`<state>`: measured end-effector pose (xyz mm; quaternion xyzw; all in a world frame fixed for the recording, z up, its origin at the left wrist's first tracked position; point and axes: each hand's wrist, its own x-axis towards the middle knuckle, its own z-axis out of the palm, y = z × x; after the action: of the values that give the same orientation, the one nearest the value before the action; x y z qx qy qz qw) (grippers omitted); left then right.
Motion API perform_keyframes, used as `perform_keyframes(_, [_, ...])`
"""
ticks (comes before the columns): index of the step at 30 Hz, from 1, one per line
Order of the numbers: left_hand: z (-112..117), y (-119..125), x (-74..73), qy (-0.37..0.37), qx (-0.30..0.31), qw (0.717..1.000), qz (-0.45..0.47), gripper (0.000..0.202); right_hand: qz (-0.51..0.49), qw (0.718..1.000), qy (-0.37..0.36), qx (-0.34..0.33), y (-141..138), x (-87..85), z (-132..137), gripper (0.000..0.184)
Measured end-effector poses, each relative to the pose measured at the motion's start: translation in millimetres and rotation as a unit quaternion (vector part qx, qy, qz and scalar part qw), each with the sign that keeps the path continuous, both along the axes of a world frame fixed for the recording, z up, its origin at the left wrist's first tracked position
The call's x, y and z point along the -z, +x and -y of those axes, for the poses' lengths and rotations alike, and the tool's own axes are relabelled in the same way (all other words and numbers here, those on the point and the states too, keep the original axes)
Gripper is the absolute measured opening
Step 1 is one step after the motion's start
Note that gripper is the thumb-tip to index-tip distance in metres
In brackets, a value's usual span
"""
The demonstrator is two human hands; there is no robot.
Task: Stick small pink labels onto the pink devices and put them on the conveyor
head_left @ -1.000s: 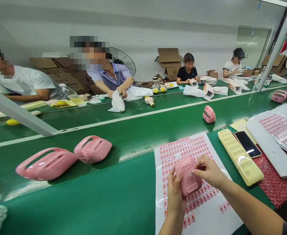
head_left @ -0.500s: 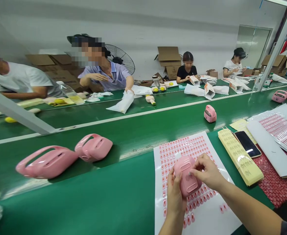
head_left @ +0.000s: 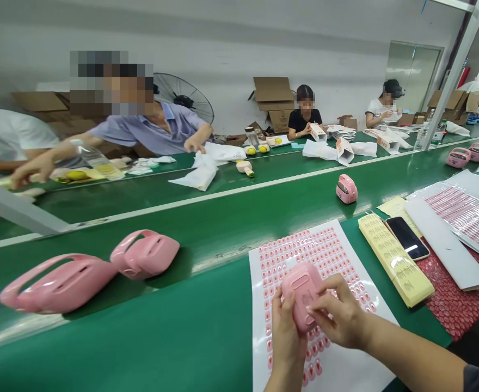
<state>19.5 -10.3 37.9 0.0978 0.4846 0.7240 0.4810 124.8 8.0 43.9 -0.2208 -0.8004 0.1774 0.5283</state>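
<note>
Pink mini printer | gripped in left hand, right hand pinching its face | over sheet of pink stickers | green bench

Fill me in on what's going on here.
At a green conveyor belt, a person holds a pink plastic device in their left hand, with their right hand at its face, above a sheet of small pink stickers. Two pink plastic casings lie on the belt. Across the line, a co-worker reaches over white bags.
</note>
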Motion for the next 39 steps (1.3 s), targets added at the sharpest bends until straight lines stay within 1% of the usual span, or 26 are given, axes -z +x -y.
perform_keyframes(1, [-1.0,-0.5,-2.3,-0.006,-0.001,1.0,0.013,0.042,-0.015,1.0,-0.014,0.004,4.2,-1.1,3.1,0.006])
perform_keyframes(3, [-3.6,-2.4,-9.3,-0.024,-0.012,0.998,0.048,0.03,-0.047,0.996,-0.072,0.03,17.8,-2.8,5.0,0.004])
perform_keyframes(5, [-6.6,-5.2,-18.0,-0.047,-0.026,0.995,0.082,0.019,-0.076,0.984,-0.147,0.073,40.3,-1.8,-0.5,0.007])
perform_keyframes(6, [-8.0,-7.0,-21.9,-0.059,-0.029,0.993,0.095,0.018,-0.09,0.973,-0.185,0.101,55.2,0.0,-5.6,0.01])
perform_keyframes(8, [-10.0,-10.9,-26.4,-0.082,-0.022,0.991,0.108,0.022,-0.117,0.944,-0.259,0.168,90.7,5.6,-17.5,0.017])
perform_keyframes(9, [-10.5,-12.9,-26.5,-0.089,-0.009,0.989,0.115,0.026,-0.132,0.924,-0.295,0.205,109.7,8.9,-22.7,0.021])
perform_keyframes(11, [-10.1,-16.7,-23.5,-0.068,0.01,0.991,0.118,0.045,-0.137,0.883,-0.365,0.262,144.6,15.0,-29.3,0.029])
perform_keyframes(12, [-9.2,-18.5,-21.2,-0.049,0.02,0.992,0.115,0.054,-0.124,0.869,-0.387,0.283,158.2,17.4,-30.5,0.031])
perform_keyframes(13, [-8.1,-20.4,-19.2,-0.029,0.027,0.994,0.106,0.061,-0.105,0.859,-0.405,0.295,168.3,19.5,-30.5,0.032])
perform_keyframes(15, [-5.9,-24.6,-17.5,0.002,0.037,0.997,0.073,0.067,-0.057,0.851,-0.422,0.307,178.0,22.5,-28.6,0.03])
perform_keyframes(17, [-5.2,-29.4,-19.4,0.018,0.048,0.998,0.037,0.065,-0.009,0.852,-0.421,0.312,177.6,24.6,-26.7,0.025])
perform_keyframes(19, [-6.3,-33.4,-22.7,0.034,0.059,0.998,0.014,0.065,0.047,0.858,-0.393,0.327,174.2,26.2,-26.2,0.016])
perform_keyframes(21, [-8.4,-35.0,-24.6,0.045,0.056,0.997,0.011,0.065,0.119,0.866,-0.334,0.352,172.6,27.3,-26.6,0.008])
perform_keyframes(23, [-10.5,-34.1,-23.1,0.025,0.024,0.999,0.038,0.061,0.184,0.864,-0.252,0.395,171.7,27.7,-26.7,0.001])
perform_keyframes(25, [-12.1,-31.6,-18.6,-0.006,-0.008,0.996,0.09,0.055,0.218,0.858,-0.174,0.432,166.2,27.1,-24.9,0.017])
perform_keyframes(26, [-12.9,-30.0,-15.8,-0.009,-0.019,0.994,0.112,0.053,0.224,0.862,-0.145,0.431,159.8,26.4,-22.7,0.024])
perform_keyframes(27, [-13.8,-28.5,-13.0,-0.003,-0.027,0.992,0.126,0.053,0.228,0.875,-0.126,0.408,150.5,25.5,-19.5,0.029])
perform_keyframes(28, [-14.8,-27.1,-10.3,0.011,-0.026,0.99,0.137,0.054,0.232,0.897,-0.116,0.359,138.5,24.6,-14.9,0.031])
perform_keyframes(30, [-17.1,-24.5,-6.4,0.042,-0.028,0.989,0.14,0.056,0.254,0.94,-0.113,0.197,108.9,23.2,-2.4,0.031])
perform_keyframes(31, [-18.1,-23.4,-5.2,0.051,-0.027,0.988,0.143,0.055,0.274,0.95,-0.111,0.105,93.3,23.1,4.8,0.031])
perform_keyframes(32, [-19.1,-22.3,-4.5,0.056,-0.029,0.987,0.147,0.054,0.3,0.948,-0.1,0.028,78.5,23.6,11.8,0.032])
perform_keyframes(33, [-19.8,-21.2,-4.2,0.058,-0.03,0.986,0.153,0.052,0.33,0.94,-0.08,-0.029,65.5,24.9,17.9,0.031])
perform_keyframes(34, [-20.3,-20.0,-4.2,0.06,-0.034,0.985,0.155,0.051,0.36,0.929,-0.057,-0.069,54.6,26.9,22.8,0.03])
perform_keyframes(36, [-20.8,-17.9,-4.6,0.067,-0.039,0.984,0.159,0.049,0.411,0.907,-0.009,-0.095,40.6,33.2,27.8,0.02])
perform_keyframes(38, [-20.9,-16.3,-4.9,0.082,-0.036,0.983,0.162,0.049,0.439,0.894,0.03,-0.086,35.4,40.5,28.0,0.006])
perform_keyframes(39, [-20.9,-15.7,-5.0,0.089,-0.031,0.982,0.166,0.05,0.444,0.892,0.043,-0.08,35.0,43.7,27.3,0.006])
